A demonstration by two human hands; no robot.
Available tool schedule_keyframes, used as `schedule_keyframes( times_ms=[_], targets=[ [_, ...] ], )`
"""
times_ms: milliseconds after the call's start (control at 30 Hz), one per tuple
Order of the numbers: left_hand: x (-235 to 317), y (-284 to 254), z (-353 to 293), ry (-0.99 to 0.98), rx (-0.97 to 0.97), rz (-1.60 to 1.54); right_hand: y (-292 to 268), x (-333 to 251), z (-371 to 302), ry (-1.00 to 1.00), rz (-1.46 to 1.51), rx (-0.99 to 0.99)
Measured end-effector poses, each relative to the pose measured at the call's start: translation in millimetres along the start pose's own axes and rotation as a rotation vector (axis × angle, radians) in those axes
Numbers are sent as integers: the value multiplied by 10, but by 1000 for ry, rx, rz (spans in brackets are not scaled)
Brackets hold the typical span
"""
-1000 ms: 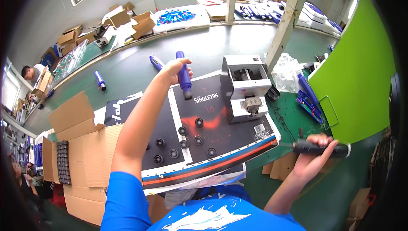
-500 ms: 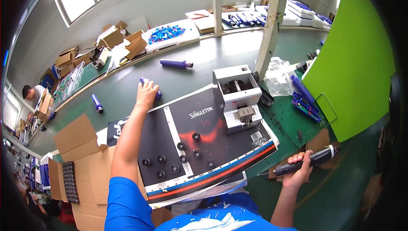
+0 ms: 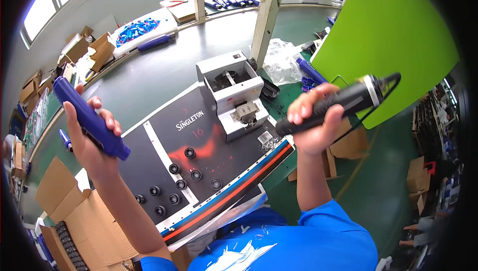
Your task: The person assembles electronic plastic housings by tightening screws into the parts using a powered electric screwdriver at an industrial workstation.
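My left hand (image 3: pixel 94 144) is raised at the left with its fingers wrapped round a dark blue-purple tube-shaped housing (image 3: pixel 82 105), which tilts down to the right. At the right, my right hand (image 3: pixel 318 129) grips a black electric screwdriver (image 3: pixel 343 105) with a cable at its rear end. Its front end points left, and its tip is hard to make out. Below and between the hands, several small black ring-shaped caps (image 3: pixel 196 175) stand on a dark printed mat (image 3: pixel 164 146). A grey-white machine (image 3: pixel 231 91) with an open top bin of dark bits stands at the mat's far right.
An open cardboard box (image 3: pixel 102 211) with a stack of black parts is at lower left. Other purple housings (image 3: pixel 157 42) lie along the bench. A tray of blue pieces (image 3: pixel 139 31) sits at the back. A metal post (image 3: pixel 269 17) and a green panel (image 3: pixel 388 47) rise at the right.
My left hand has lifted the housing off the bench and brought it nearer. My right hand has raised the screwdriver. Another housing now lies closer to the far edge. The view has shifted right.
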State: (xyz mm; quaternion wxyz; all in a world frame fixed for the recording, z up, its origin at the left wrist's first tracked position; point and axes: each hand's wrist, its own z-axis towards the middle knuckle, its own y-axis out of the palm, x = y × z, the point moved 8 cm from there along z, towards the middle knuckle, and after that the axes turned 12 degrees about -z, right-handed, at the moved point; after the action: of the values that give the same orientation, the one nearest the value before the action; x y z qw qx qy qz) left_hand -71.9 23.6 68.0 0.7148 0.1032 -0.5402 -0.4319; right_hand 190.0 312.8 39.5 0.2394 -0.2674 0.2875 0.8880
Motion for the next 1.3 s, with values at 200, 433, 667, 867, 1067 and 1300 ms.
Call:
schedule_keyframes(
  times_ms=[200, 433, 667, 867, 1067, 1300],
  targets=[
    [-11, 106, -143, -104, -100, -119, 381, 365, 233, 15, -159, -15],
    [-121, -30, -100, -191, -5, -141, 484, 629, 176, 70, -360, -30],
    [-300, 8, -129, -262, 20, -185, 323, 746, 90, 340, -359, 55],
    [-507, 114, -168, -303, 39, -187, 106, 603, -252, 256, -89, 178],
    [-817, 189, -303, -464, 29, -235, 152, 204, -103, 165, -84, 82],
    [-880, 249, -367, -490, 41, -195, 328, 396, 172, -22, -311, 93]
  ],
)
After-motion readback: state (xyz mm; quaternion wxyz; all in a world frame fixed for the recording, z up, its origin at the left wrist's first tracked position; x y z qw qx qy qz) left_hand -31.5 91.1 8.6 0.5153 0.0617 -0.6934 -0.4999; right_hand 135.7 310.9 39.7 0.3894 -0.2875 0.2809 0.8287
